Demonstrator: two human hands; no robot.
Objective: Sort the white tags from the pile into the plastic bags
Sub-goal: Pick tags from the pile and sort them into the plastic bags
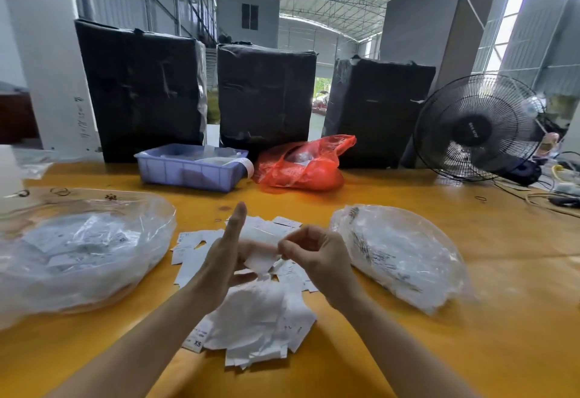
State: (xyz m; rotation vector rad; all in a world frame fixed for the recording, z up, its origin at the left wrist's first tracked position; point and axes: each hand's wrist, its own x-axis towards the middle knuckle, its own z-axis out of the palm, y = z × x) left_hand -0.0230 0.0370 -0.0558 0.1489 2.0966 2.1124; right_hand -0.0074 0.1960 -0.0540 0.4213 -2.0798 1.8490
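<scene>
Both bare forearms reach forward from the lower edge of the view and converge toward the centre. Left hand: held edge-on with the thumb extended straight upward; the fingers run rightward beneath it, their tips lying just beside the right hand's fingertips. Right hand: back of the hand toward the camera, fingers curled inward, thumb and forefinger tips pressed together in a pinch at the left of the knuckles.
</scene>
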